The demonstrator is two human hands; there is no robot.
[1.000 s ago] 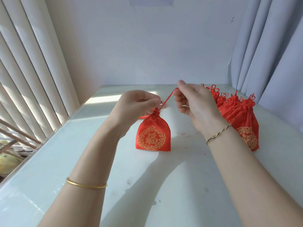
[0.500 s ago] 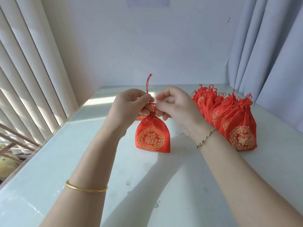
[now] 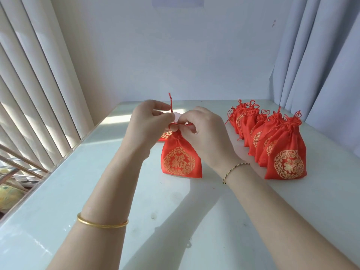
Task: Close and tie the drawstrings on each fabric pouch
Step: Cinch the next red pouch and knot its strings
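- White table takes up most of the view, with a sun patch at the far end. Vertical blinds run along the left and a pale curtain hangs on the right.
- The row of tied pouches stands upright on the right side, packed against each other. It's well clear of the hands, so nothing gets in the way.
- The pouch being worked on sits mid-table, upright with its neck cinched, in the same spot as a second ago.
- Another flat pouch peeks out just behind it, mostly hidden by the left wrist.
- The left hand has its fingers curled and pinches the cord right above the pouch neck.
- The right hand was pulling the cord out taut to the right a second ago. Now it's tucked in against the left one, thumb and forefinger pinching a small loop at the neck.
- One end of the drawstring pokes straight up above the left hand's knuckles, instead of slanting off to the right.
- There's a gold bangle on the left arm and a twisted bracelet on the right wrist.
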